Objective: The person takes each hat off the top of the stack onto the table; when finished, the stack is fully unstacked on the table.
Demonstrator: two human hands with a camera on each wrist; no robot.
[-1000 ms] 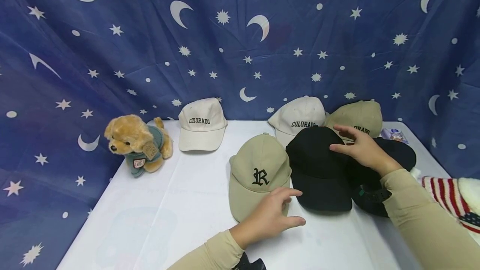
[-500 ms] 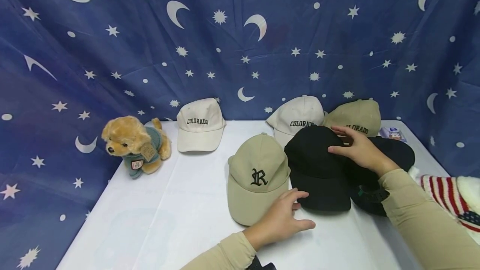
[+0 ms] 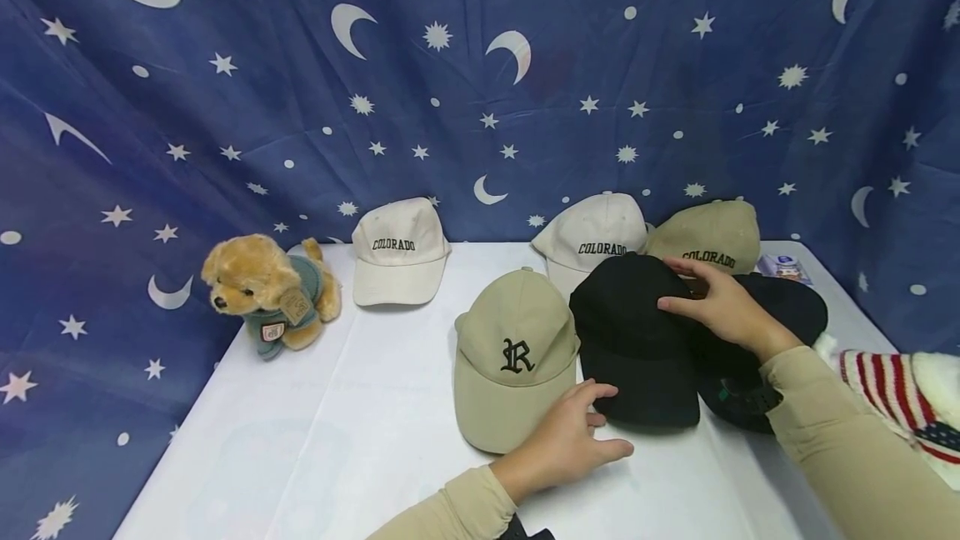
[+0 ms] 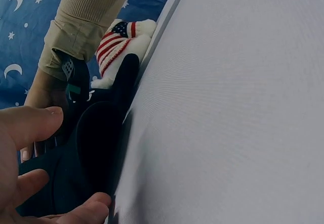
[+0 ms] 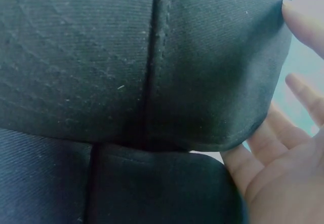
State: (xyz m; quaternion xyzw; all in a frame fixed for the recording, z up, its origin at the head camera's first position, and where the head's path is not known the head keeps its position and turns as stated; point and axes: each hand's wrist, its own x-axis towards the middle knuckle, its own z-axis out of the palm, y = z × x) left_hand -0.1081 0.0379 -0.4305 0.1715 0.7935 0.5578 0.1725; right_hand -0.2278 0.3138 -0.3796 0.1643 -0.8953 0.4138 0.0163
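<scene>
A black baseball cap (image 3: 630, 340) lies brim toward me, right of the middle. My left hand (image 3: 558, 444) is near its brim, thumb and fingers spread, over the lower edge of a tan cap with a black letter (image 3: 517, 323). In the left wrist view, spread fingers (image 4: 35, 127) stand beside the black cap's brim (image 4: 101, 143). My right hand (image 3: 723, 302) stands at the crown's right side, its fingers loosely bent. In the right wrist view its fingertips (image 5: 304, 26) meet the edge of the black crown (image 5: 217, 67). A second black cap (image 3: 791, 311) lies partly under the right forearm.
Behind stand a cream cap (image 3: 401, 252), another cream cap (image 3: 600, 227) and a tan cap (image 3: 708, 236). A plush dog (image 3: 258, 282) sits at left. A striped plush toy (image 3: 892, 386) and small box (image 3: 785, 267) are at right, on the white table (image 3: 300, 457).
My left hand has moved right, closer to the black cap's brim, then held nearly still. The right hand stays at the crown. The view has shifted slightly.
</scene>
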